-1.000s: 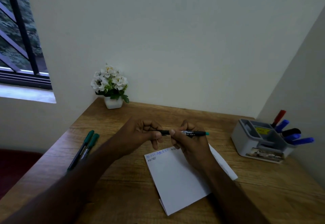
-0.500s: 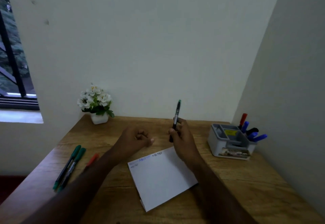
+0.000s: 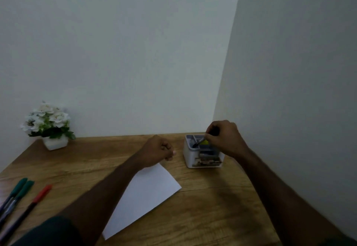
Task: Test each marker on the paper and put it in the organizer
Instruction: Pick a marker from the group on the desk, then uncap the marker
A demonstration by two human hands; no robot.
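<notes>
The right hand [image 3: 225, 139], over the paper [image 3: 146, 193] half a second ago, now sits above the organizer [image 3: 202, 154], fingers gripping the marker [image 3: 199, 143], tip down into a compartment. Left hand [image 3: 157, 152] curled, holding nothing. Three markers [image 3: 23, 197] wait untested on the tabletop [image 3: 212, 207].

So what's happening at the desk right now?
A person is putting a marker away. The right hand holds a dark marker tilted, its lower end dipping into the white organizer by the wall. The left hand is curled above the top of the paper and seems to hold nothing. Two green markers and a red marker lie at the left of the table, not yet put away.
</notes>
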